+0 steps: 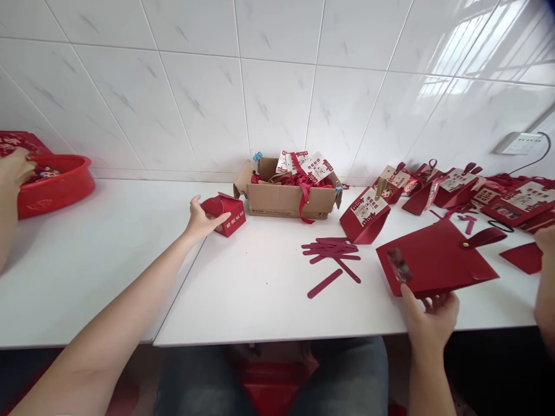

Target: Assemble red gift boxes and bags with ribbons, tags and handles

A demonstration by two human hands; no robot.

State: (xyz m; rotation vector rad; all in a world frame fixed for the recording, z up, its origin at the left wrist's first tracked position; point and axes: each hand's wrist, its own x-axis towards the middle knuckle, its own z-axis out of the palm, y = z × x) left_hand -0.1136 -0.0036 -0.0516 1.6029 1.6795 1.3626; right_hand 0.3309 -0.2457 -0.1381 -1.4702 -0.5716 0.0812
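Observation:
My left hand (200, 222) reaches out to a small red gift box (233, 218) standing on the white table. Its thumb lies along the box's front and the other fingers are at the left side, partly hidden. My right hand (431, 315) grips a larger red gift bag (437, 257) from below, near the table's front edge. The bag is tilted, with a small picture window at its lower left and a dark red strap (483, 237) fixed by a gold stud at its other end. Between my hands lies a loose pile of dark red straps (332, 248).
Behind stands a cardboard box (290, 199) filled with ribbons and printed tags. A finished-looking red bag (364, 216) and several more stand at right. A co-worker's hand (17, 167) is over a red basin (65, 185); another person's hand (545, 242) shows at far right.

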